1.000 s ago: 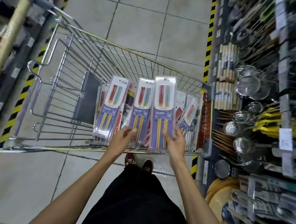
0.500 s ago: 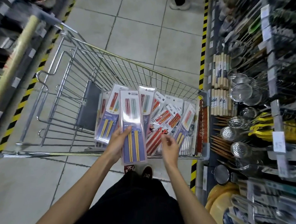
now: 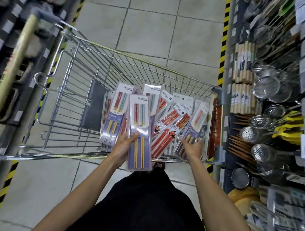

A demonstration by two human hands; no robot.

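Note:
A wire shopping cart (image 3: 150, 65) stands in front of me and holds several blister packs of chopsticks. My left hand (image 3: 124, 145) grips one purple-backed chopstick pack (image 3: 140, 125) near its lower half, lifted above the cart's near rim. My right hand (image 3: 192, 147) reaches down into the cart's right side, fingers spread, onto another purple-backed pack (image 3: 197, 121). Whether it grips that pack I cannot tell. Red chopstick packs (image 3: 167, 128) lie between the two hands.
A shelf on the right carries metal strainers (image 3: 267, 86), skimmers (image 3: 260, 152), wooden-handled tools (image 3: 243, 63) and yellow utensils (image 3: 288, 133). Yellow-black hazard tape (image 3: 223, 48) edges the tiled aisle. Another shelf with a wooden pole (image 3: 14, 69) runs along the left.
My left hand has taken over the pack alone and drawn it toward me. My right hand let go of it and moved right, down onto a pack at the cart's right side.

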